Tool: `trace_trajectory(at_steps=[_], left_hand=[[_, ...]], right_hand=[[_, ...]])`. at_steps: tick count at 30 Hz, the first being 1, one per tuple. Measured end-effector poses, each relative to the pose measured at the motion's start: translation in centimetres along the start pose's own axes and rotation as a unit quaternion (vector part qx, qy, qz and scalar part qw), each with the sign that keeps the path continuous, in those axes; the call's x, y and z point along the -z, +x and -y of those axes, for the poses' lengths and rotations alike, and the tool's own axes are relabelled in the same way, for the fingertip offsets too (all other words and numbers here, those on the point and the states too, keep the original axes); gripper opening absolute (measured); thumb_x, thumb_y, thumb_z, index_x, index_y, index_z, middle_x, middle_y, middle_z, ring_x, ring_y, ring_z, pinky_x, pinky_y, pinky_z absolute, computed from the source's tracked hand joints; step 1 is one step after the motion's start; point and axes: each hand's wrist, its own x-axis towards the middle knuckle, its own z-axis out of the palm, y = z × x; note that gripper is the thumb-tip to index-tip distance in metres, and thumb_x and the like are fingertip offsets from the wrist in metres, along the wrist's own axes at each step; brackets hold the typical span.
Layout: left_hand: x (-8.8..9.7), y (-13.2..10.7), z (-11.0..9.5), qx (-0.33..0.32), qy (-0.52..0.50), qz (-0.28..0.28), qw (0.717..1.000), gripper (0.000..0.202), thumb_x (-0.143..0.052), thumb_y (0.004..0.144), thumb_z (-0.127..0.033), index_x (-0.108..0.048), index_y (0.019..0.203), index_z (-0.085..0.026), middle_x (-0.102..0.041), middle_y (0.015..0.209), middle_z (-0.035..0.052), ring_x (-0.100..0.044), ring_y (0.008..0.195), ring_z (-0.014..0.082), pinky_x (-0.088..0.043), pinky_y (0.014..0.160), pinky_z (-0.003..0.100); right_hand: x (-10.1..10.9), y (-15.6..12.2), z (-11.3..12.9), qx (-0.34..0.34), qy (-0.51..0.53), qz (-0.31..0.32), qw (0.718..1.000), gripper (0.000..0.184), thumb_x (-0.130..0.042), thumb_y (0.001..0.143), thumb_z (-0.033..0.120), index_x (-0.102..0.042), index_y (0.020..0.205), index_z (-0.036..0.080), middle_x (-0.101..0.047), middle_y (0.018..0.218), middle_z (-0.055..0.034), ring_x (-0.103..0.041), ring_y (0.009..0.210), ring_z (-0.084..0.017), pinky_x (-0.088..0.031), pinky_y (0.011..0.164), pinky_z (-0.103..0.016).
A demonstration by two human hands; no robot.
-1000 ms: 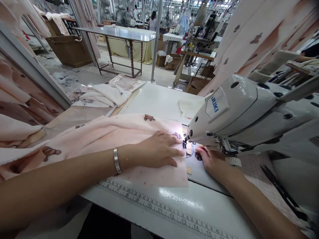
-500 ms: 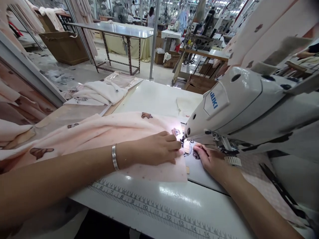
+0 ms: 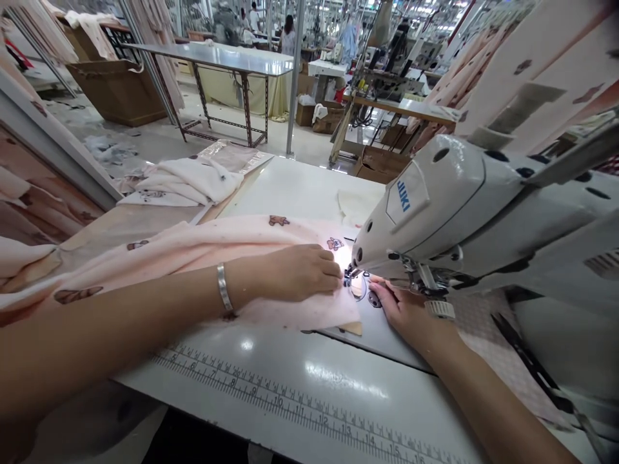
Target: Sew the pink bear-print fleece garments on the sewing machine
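A pale pink fabric printed with small brown bears lies across the white sewing table. My left hand lies flat on it, fingers together, pressing its edge toward the needle area. A silver bracelet is on that wrist. My right hand rests under the head of the white JUKI sewing machine, fingertips by the needle plate; its fingers are partly hidden by the machine.
A printed ruler runs along the table's front edge. Folded pale fabric pieces lie at the back left. Pink printed cloth hangs at the upper right and left. A metal table, boxes and people stand far behind.
My left hand has slid the pink fabric further toward the needle, and the fabric edge has moved with it. The view shifted slightly. My right hand stays under the machine head.
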Motion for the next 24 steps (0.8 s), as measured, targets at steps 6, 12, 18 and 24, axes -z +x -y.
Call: trace_trajectory(at_steps=[6,12,18,24], left_hand=[[1.3,-5.6,-2.0,0.135,-0.025,0.041,0.99,0.045,-0.041,0.093,-0.042,-0.047,0.133,-0.022,-0.046,0.14,0.0067,-0.038,0.132,0.0243,-0.031,0.108,0.043],[-1.9,-5.8,-16.1,0.218,-0.045,-0.053,0.974,0.044,-0.046,0.091,-0.033,-0.041,0.134,-0.022,-0.053,0.132,0.0094,-0.047,0.123,0.025,-0.04,0.101,0.038],[-0.7,-0.2,-10.3,0.243,-0.158,-0.078,0.954,0.021,-0.048,0.091,-0.027,-0.055,0.106,-0.014,-0.06,0.109,0.0096,-0.054,0.108,0.0218,-0.041,0.1,0.039],[-1.8,-0.4,-7.6,0.199,-0.1,-0.042,0.974,0.03,-0.052,0.089,-0.036,-0.054,0.109,-0.013,-0.05,0.126,0.0135,-0.043,0.121,0.029,-0.036,0.102,0.046]], right_hand=[[1.7,-0.6,1.3,-0.044,0.039,-0.007,0.998,0.032,-0.046,0.085,0.051,-0.066,0.089,0.027,-0.07,0.093,-0.0057,-0.063,0.094,-0.027,-0.047,0.086,-0.042],[3.9,-1.4,4.5,-0.015,0.079,0.044,0.996,0.034,-0.051,0.082,0.057,-0.063,0.078,0.026,-0.065,0.069,-0.0009,-0.061,0.073,-0.022,-0.048,0.068,-0.036],[4.0,-1.8,4.1,0.005,0.124,0.044,0.991,0.028,-0.048,0.088,0.046,-0.057,0.074,0.023,-0.061,0.069,0.0022,-0.059,0.063,-0.013,-0.046,0.058,-0.024],[3.4,-2.8,2.0,0.018,0.109,-0.069,0.991,0.025,-0.052,0.085,0.044,-0.066,0.086,0.024,-0.066,0.089,-0.0048,-0.064,0.083,-0.021,-0.052,0.073,-0.033]])
